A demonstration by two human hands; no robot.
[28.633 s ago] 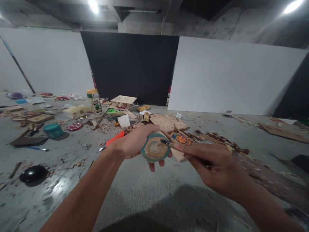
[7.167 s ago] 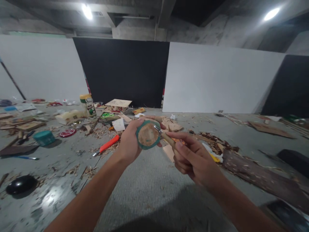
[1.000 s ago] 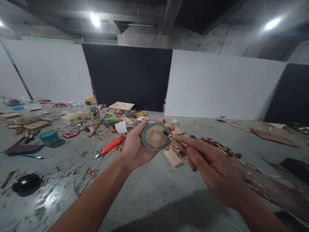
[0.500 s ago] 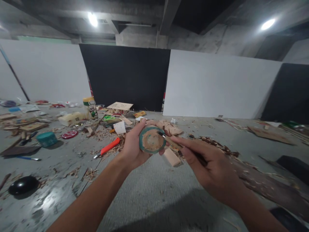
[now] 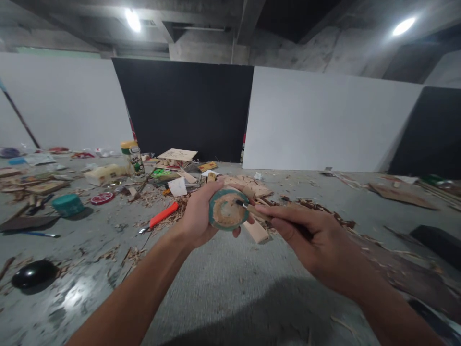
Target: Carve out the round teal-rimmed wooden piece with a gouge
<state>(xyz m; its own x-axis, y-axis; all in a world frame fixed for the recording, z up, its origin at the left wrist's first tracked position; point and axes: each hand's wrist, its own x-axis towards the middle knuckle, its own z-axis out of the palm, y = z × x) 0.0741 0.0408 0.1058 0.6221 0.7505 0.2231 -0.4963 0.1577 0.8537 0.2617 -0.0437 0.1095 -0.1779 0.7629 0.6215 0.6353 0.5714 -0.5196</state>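
Note:
A round disc (image 5: 226, 211) with a teal rim and a tan, rough middle is held up near the centre by my left hand (image 5: 199, 211), whose thumb lies at its upper left edge and whose fingertips show below it at the right. My right hand (image 5: 311, 235) grips a thin wooden-handled brush (image 5: 258, 212). Its dark tip touches or hovers just over the upper right part of the disc's tan area; which of the two I cannot tell. Behind and below the disc, a pale wood block (image 5: 256, 231) lies on the floor.
Left on the floor are an orange-handled knife (image 5: 163, 215), teal tub (image 5: 67, 205), red lid (image 5: 103, 198), black rounded object (image 5: 35, 275) and yellow-capped bottle (image 5: 133, 157). Wood shavings (image 5: 104, 254) are scattered around. A black object (image 5: 437, 245) lies right. Panels (image 5: 183, 110) stand behind.
The brush tip has shifted slightly down and right on the disc. The disc has tilted a little, and the camera view has moved slightly.

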